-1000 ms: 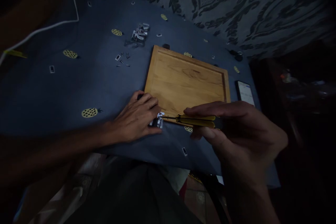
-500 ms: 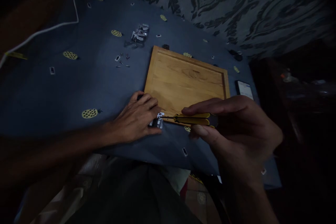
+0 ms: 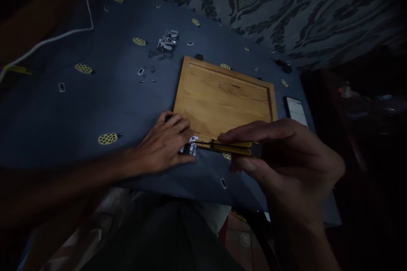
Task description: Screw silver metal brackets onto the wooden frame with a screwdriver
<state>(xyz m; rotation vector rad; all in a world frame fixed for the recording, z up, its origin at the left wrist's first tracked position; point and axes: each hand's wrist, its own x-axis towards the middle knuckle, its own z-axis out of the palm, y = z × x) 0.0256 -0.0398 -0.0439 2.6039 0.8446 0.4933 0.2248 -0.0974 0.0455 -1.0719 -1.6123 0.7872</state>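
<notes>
A wooden panel (image 3: pixel 225 97) with a raised frame lies on the cloth in front of me. My left hand (image 3: pixel 168 142) is curled over its near left corner, fingers bent, pressing a small silvery cabinet hinge (image 3: pixel 193 146) against the panel's edge. Part of the hinge is hidden under those fingers. Between thumb and fingers, my right hand (image 3: pixel 286 161) grips a screwdriver (image 3: pixel 233 147) with a yellow and black handle. Its thin shaft points left, and the tip meets the hinge. Whether the tip sits in a screw is too small to tell.
Several loose screws (image 3: pixel 148 75) lie beyond my left hand, with a pile of metal hinges (image 3: pixel 167 41) farther back. A phone (image 3: pixel 295 111) rests right of the panel. A white cable (image 3: pixel 63 33) crosses the far left of the blue pineapple-print tablecloth (image 3: pixel 104 106).
The yellow screwdriver handle has turned slightly between my right fingers, its tip staying at the hinge. My left hand keeps its place on the panel. The whole view has shifted a little.
</notes>
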